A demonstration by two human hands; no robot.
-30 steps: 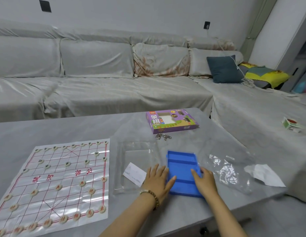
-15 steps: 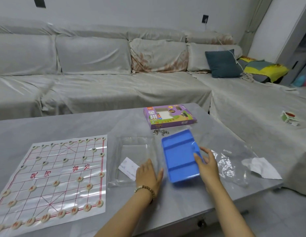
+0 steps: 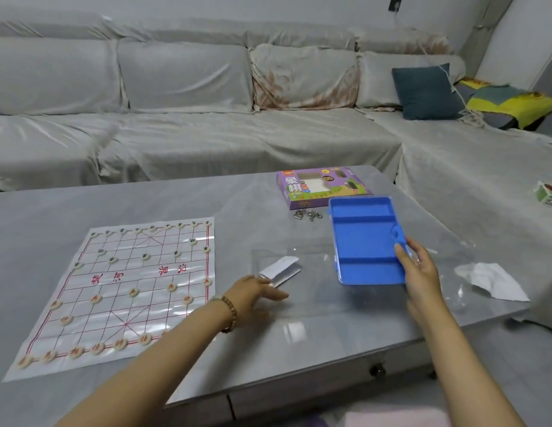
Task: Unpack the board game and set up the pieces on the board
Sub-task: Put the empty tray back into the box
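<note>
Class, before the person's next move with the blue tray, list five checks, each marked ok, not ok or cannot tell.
1. Blue tray emptied: ok, all compartments bare.
2. Right hand grips the tray's edge: ok.
3. Left hand free: ok, open beside the paper slip.
4. All pieces on the board: cannot tell, the left forearm hides the near row's end.
5. Purple box open to take the tray: cannot tell.

A grey worktop [image 3: 176, 198] is backed by a cloth-covered corner sofa [image 3: 182, 87]; a dark cushion [image 3: 422, 92] is propped there.
</note>
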